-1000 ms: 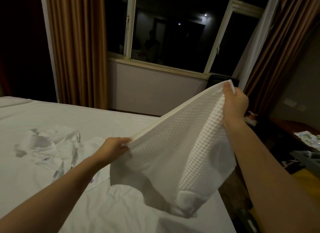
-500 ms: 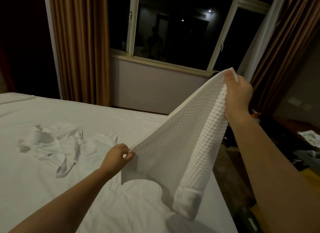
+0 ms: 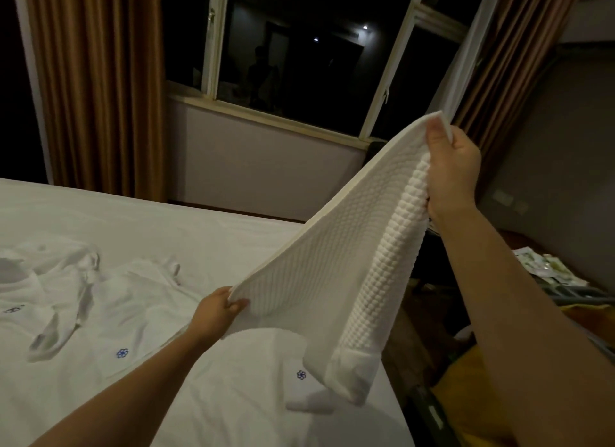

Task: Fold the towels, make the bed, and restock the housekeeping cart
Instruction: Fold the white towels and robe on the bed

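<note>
I hold a white waffle-weave towel (image 3: 319, 280) stretched in the air over the bed's right side. My left hand (image 3: 216, 313) pinches its lower left corner close above the sheet. My right hand (image 3: 452, 173) grips the opposite corner high up, near the window. The towel sags between them, and its plain hem hangs down at the lower right, just above the white bed sheet (image 3: 206, 240). Crumpled white linens (image 3: 66, 280) with small blue flower logos lie on the bed to the left.
A dark window (image 3: 299, 47) with brown curtains (image 3: 96, 90) stands behind the bed. To the right of the bed are a dark floor gap, a cart or table with packets (image 3: 545, 267) and something yellow (image 3: 466, 396) low down.
My left hand has dropped lower and forward toward the sheet, pulling the towel flatter. The towel has lifted off the bed, and a small linen with a blue logo now shows beneath it.
</note>
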Motion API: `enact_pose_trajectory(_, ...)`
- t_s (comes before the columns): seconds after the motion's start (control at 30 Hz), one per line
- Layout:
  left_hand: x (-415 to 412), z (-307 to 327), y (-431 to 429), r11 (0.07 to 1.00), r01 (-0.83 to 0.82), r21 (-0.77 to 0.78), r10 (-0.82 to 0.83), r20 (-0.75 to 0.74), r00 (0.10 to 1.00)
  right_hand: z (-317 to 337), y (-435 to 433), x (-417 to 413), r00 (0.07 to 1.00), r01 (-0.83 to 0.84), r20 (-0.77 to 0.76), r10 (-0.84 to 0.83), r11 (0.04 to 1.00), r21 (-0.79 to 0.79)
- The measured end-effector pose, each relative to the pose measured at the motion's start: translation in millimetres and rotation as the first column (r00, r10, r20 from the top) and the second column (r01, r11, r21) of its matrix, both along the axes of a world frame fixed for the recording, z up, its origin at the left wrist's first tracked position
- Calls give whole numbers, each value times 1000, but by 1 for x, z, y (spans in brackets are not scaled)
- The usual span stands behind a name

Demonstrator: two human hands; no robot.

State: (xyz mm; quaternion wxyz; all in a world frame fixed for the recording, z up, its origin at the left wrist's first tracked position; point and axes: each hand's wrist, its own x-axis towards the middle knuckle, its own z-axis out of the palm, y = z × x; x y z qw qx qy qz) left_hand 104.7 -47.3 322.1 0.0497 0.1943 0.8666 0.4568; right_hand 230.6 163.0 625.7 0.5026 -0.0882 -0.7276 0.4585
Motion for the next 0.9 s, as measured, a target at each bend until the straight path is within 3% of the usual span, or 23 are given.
enact_pose_trajectory(0.2,-17,6,-13,977,-188,-105,189,0,982,-17,16,-1,999,44,-1,-44,997,-69)
enact_pose_trajectory(0.33,-25,18,-33,957,-291,16,291,-14,957,-20,23,-4,995,98,-2,-99,988,-122)
enact_pose_trajectory(0.53,-43,52,-86,978,-208,29,210,-149,966,-37,34,-11,981,191,72,-182,970,-149)
enact_pose_trajectory(0.63,-46,76,-107,980,-194,-40,182,-199,963,-50,33,-19,968,229,141,-207,961,-157)
enact_pose_trajectory(0.77,-51,100,-127,981,-191,-44,183,-149,972,-62,29,-28,949,271,215,-229,944,-191)
enact_pose_trajectory(0.9,-54,131,-159,979,-190,-75,171,-207,963,-71,28,-27,932,297,266,-248,941,-163)
